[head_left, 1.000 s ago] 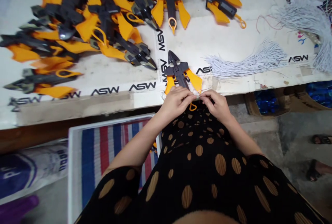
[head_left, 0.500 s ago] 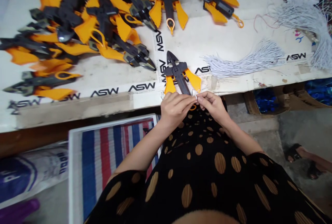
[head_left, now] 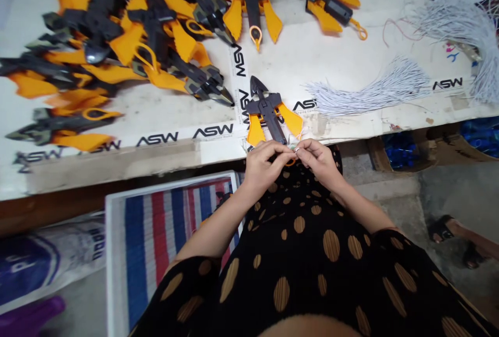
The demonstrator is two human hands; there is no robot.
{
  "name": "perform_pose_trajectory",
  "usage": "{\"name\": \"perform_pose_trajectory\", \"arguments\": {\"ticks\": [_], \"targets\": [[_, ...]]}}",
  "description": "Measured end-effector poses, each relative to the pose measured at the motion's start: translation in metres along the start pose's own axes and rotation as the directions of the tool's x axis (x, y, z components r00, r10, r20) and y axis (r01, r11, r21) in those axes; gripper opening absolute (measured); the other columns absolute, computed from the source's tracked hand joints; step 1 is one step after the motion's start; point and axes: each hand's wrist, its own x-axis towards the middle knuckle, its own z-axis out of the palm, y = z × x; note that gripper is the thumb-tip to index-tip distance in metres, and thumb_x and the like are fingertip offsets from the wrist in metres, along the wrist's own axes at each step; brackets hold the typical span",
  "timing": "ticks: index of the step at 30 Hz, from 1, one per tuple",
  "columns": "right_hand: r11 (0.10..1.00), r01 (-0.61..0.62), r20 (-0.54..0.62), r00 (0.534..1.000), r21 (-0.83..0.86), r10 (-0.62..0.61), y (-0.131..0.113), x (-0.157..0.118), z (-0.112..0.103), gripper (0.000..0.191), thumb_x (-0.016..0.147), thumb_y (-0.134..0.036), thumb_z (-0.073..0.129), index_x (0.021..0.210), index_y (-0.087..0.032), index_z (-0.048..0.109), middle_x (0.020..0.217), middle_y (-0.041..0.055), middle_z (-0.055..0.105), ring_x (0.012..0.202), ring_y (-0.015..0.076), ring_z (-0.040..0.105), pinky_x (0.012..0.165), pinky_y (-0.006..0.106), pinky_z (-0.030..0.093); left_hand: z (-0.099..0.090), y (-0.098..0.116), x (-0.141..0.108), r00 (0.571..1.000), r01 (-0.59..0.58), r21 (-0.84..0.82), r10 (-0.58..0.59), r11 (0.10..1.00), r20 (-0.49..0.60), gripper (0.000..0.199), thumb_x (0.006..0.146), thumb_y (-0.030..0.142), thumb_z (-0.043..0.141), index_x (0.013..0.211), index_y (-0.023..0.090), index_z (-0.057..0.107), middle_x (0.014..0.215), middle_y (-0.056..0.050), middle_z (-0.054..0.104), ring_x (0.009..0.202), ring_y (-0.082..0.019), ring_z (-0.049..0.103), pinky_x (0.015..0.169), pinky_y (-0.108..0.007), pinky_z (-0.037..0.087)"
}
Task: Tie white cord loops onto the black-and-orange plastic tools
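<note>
At the table's front edge lies a black and orange plastic toy [head_left: 271, 113], its pointed tip facing away from me. Just at its near end, my left hand [head_left: 263, 168] pinches a small white bit that looks like string. My right hand [head_left: 318, 161] meets it there, thumb and forefinger pressed together on the same string. Part of an orange ring [head_left: 290, 162] shows beneath the fingers. The fingertips hide most of the string and the toy's near end. To the right lies a bundle of white strings [head_left: 374, 90].
A heap of similar toys [head_left: 156, 30] covers the table's far left, and another toy [head_left: 327, 7] lies at the back. More white string [head_left: 456, 30] is at right. Below stand a striped panel [head_left: 156, 233] and a cardboard box [head_left: 380, 155] of blue items. A person's sandalled foot [head_left: 444, 228] shows.
The left fingers have bent and drawn back slightly at the toy's near end. Both hands still meet there, and the toy lies in the same place.
</note>
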Motion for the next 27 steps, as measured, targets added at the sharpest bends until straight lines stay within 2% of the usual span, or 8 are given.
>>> {"name": "perform_pose_trajectory", "arguments": {"ticks": [2, 5, 10, 13, 16, 20, 24, 27], "targets": [[0.958, 0.200, -0.017, 0.978, -0.205, -0.208, -0.002, -0.001, -0.001, 0.027, 0.096, -0.047, 0.058, 0.089, -0.022, 0.066, 0.083, 0.0030, 0.070, 0.074, 0.0150, 0.063, 0.072, 0.030, 0.053, 0.001, 0.003, 0.000, 0.966, 0.245, -0.280, -0.208, 0.928, 0.154, 0.039, 0.088, 0.058, 0.068, 0.078, 0.020, 0.068, 0.070, -0.002, 0.069, 0.057, -0.014, 0.056, 0.058, -0.029, 0.043], [0.864, 0.341, 0.062, 0.937, -0.370, -0.344, -0.008, 0.001, -0.006, 0.020, 0.097, -0.036, 0.058, 0.088, -0.023, 0.071, 0.089, 0.0052, 0.075, 0.084, 0.0183, 0.068, 0.080, 0.034, 0.054, -0.003, 0.003, 0.003, 0.909, 0.394, -0.419, -0.278, 0.818, 0.311, 0.042, 0.082, 0.060, 0.072, 0.078, 0.019, 0.067, 0.068, -0.002, 0.067, 0.054, -0.012, 0.052, 0.053, -0.026, 0.040], [0.973, 0.042, 0.182, 0.983, -0.226, 0.000, -0.012, 0.008, -0.018, 0.020, 0.088, -0.039, 0.070, 0.091, -0.020, 0.076, 0.075, 0.0000, 0.074, 0.057, 0.0107, 0.058, 0.056, 0.024, 0.047, -0.016, 0.000, 0.008, 0.974, 0.081, -0.121, -0.053, 0.989, 0.219, 0.030, 0.088, 0.048, 0.072, 0.078, 0.020, 0.071, 0.075, -0.002, 0.071, 0.066, -0.015, 0.062, 0.064, -0.027, 0.045], [0.985, -0.139, 0.267, 0.950, -0.106, 0.163, -0.012, 0.012, -0.021, 0.027, 0.084, -0.044, 0.073, 0.089, -0.018, 0.075, 0.074, 0.0008, 0.074, 0.056, 0.0096, 0.059, 0.052, 0.021, 0.046, -0.020, -0.004, 0.012, 0.956, -0.196, 0.016, 0.187, 0.981, 0.226, 0.032, 0.097, 0.047, 0.063, 0.079, 0.021, 0.072, 0.078, -0.004, 0.073, 0.073, -0.016, 0.066, 0.072, -0.030, 0.047], [0.961, -0.270, 0.332, 0.903, -0.055, 0.272, -0.010, 0.014, -0.021, 0.029, 0.080, -0.045, 0.075, 0.085, -0.016, 0.072, 0.072, 0.0015, 0.073, 0.053, 0.0081, 0.056, 0.049, 0.019, 0.044, -0.022, -0.008, 0.013, 0.923, -0.353, 0.120, 0.324, 0.928, 0.208, 0.032, 0.098, 0.046, 0.062, 0.080, 0.022, 0.072, 0.075, -0.003, 0.074, 0.072, -0.017, 0.067, 0.073, -0.032, 0.045], [0.970, -0.227, 0.246, 0.939, -0.085, 0.242, -0.006, 0.010, -0.012, 0.023, 0.080, -0.039, 0.070, 0.082, -0.017, 0.066, 0.067, -0.0013, 0.067, 0.052, 0.0070, 0.052, 0.050, 0.019, 0.042, -0.017, -0.006, 0.005, 0.946, -0.317, 0.172, 0.299, 0.932, 0.123, 0.024, 0.096, 0.039, 0.066, 0.081, 0.021, 0.073, 0.078, -0.003, 0.075, 0.073, -0.017, 0.068, 0.075, -0.032, 0.046], [0.949, -0.013, 0.002, 1.000, -0.314, 0.014, 0.000, 0.004, 0.001, 0.012, 0.081, -0.031, 0.064, 0.082, -0.019, 0.064, 0.066, -0.0029, 0.062, 0.055, 0.0084, 0.051, 0.056, 0.022, 0.044, -0.003, 0.000, -0.009, 0.991, -0.133, 0.154, 0.136, 0.979, -0.013, 0.013, 0.092, 0.027, 0.065, 0.085, 0.020, 0.072, 0.080, -0.002, 0.075, 0.070, -0.015, 0.065, 0.073, -0.028, 0.049], [0.879, 0.142, -0.002, 0.987, -0.455, -0.161, 0.003, 0.000, 0.004, 0.007, 0.083, -0.027, 0.062, 0.084, -0.020, 0.064, 0.070, -0.0017, 0.064, 0.057, 0.0094, 0.053, 0.061, 0.023, 0.046, 0.006, 0.001, -0.015, 0.994, -0.035, 0.159, 0.051, 0.987, -0.095, 0.011, 0.086, 0.020, 0.062, 0.078, 0.019, 0.069, 0.073, 0.000, 0.070, 0.062, -0.012, 0.059, 0.067, -0.026, 0.047]]}}
